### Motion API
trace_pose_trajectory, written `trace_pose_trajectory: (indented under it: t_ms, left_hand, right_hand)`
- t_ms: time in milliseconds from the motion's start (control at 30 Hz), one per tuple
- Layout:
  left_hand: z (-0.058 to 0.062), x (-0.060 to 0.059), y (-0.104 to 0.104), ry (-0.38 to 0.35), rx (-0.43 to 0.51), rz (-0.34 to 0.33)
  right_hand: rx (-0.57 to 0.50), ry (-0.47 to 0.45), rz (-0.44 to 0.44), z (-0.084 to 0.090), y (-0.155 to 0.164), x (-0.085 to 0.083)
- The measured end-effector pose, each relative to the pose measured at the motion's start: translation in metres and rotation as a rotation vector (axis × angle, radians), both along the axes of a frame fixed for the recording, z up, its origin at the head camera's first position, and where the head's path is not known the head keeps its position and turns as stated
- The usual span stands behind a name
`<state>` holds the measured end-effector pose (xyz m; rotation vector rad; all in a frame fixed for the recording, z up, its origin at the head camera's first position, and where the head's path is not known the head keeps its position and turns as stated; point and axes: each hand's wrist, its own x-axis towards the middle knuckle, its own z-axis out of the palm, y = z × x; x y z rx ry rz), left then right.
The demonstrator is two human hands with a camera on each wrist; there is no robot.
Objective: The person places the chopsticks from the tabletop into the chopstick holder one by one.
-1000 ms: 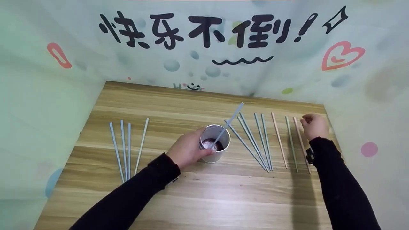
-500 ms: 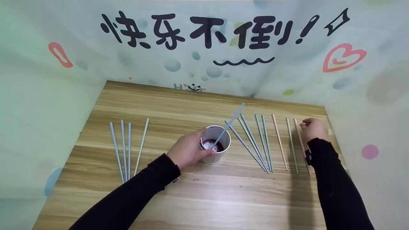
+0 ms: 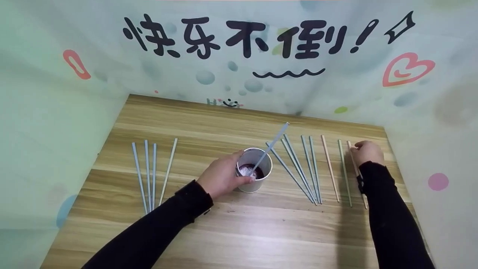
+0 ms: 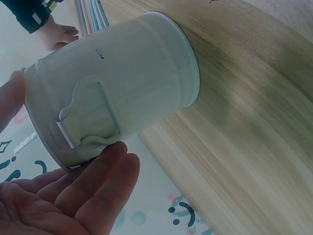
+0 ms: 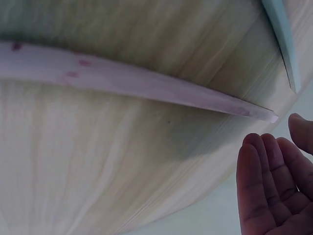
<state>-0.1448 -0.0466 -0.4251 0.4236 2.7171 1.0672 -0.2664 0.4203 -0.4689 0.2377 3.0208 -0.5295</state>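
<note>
In the head view my left hand (image 3: 220, 175) grips a white cup (image 3: 254, 186), the thumb near the rim and the fingers round the far side. Inside, a pale blue chopstick (image 3: 270, 146) leans out to the upper right over a dark red and whitish bottom. The left wrist view shows the cup's outer wall (image 4: 132, 63) with a raised tab. At the far right my right hand (image 3: 369, 152) is beside the upper end of a pink chopstick (image 3: 350, 149). In the right wrist view its thumb stands apart from the fingers (image 5: 253, 171), just off that chopstick's end.
Right of the cup lie several blue-green chopsticks (image 3: 313, 168), another pink one (image 3: 330, 168) and a green one (image 3: 345, 172). Three blue chopsticks (image 3: 147, 172) and a pale one (image 3: 168, 170) lie on the left. Printed cloth (image 3: 179, 86) rises behind the wooden table (image 3: 261, 235).
My right hand has come slightly left, closer to the upper end of the pink chopstick. The left hand keeps its hold on the cup. The whole head view has shifted a little.
</note>
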Motion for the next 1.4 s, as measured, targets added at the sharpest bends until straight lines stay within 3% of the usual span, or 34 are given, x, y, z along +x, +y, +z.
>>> trace_pose_trajectory:
  t_ms: [467,833,1400]
  left_hand:
    - [0.000,0.001,0.001,0.020,-0.024,0.008]
    - [0.000,0.002,0.001,0.018,-0.001,-0.009]
    - [-0.001,-0.001,0.000,0.028,-0.005,-0.001]
  right_hand:
    - [0.015,-0.046,0.003,-0.001,0.001,-0.003]
    - [0.030,-0.023,0.004,-0.004,-0.002,-0.007]
    - [0.047,-0.052,-0.047,-0.009,-0.006,-0.015]
